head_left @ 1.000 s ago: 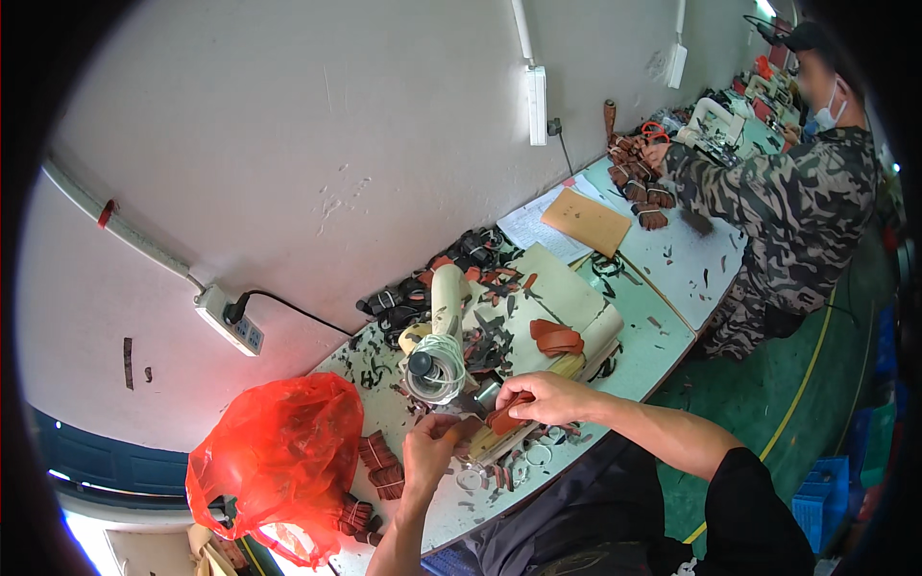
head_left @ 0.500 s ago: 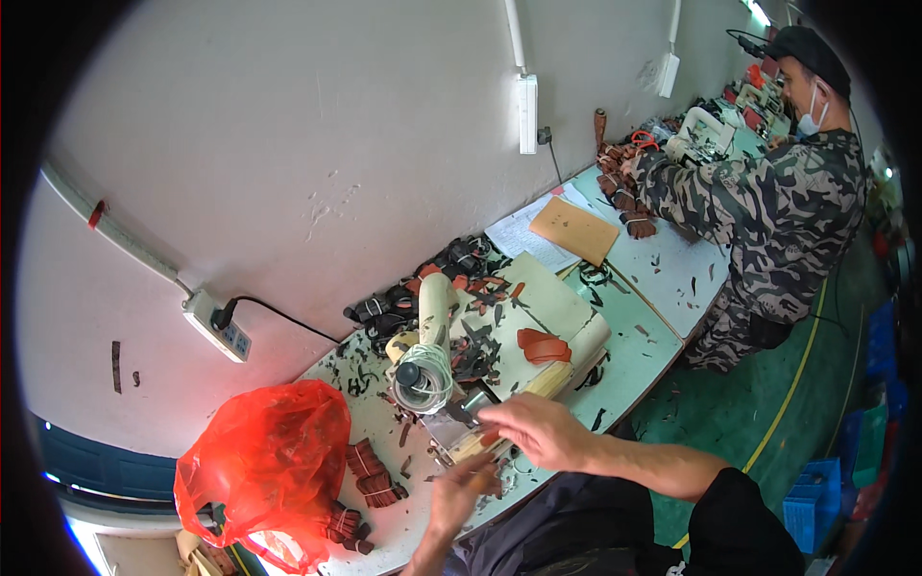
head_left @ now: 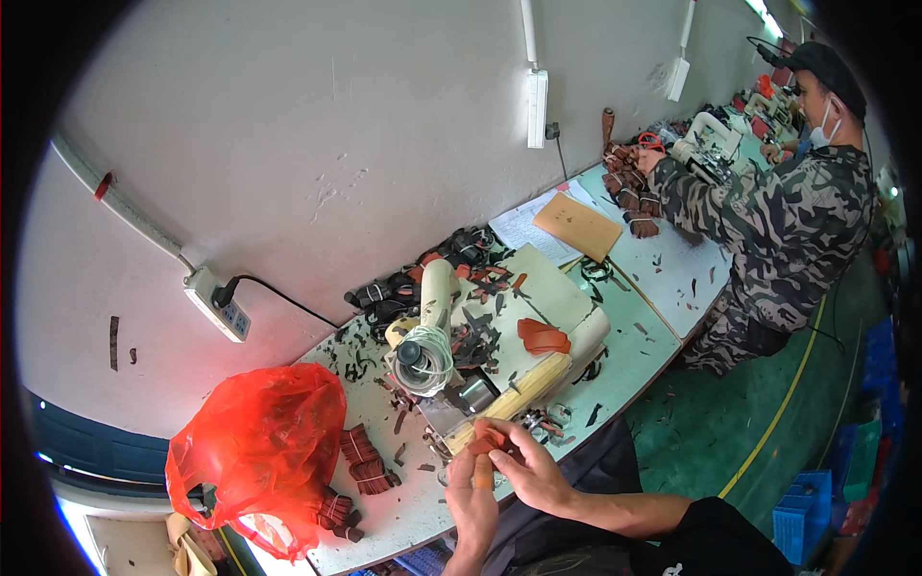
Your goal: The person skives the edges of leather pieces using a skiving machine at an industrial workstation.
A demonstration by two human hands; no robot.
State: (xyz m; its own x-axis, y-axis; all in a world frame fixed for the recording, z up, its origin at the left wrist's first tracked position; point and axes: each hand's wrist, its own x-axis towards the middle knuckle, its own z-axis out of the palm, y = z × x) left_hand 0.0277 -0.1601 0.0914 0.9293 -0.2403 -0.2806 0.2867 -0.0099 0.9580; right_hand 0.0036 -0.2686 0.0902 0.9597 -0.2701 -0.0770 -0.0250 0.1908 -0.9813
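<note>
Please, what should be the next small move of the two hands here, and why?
Probably the left hand and right hand should gently straighten the reddish-brown piece between them. It looks bent, both hands are at it, and it is held in front of the metal cylinder, apart from it, so there seems to be room.

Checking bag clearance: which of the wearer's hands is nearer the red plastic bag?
Left. The left hand is right of the red plastic bag; the right hand is farther right.
</note>
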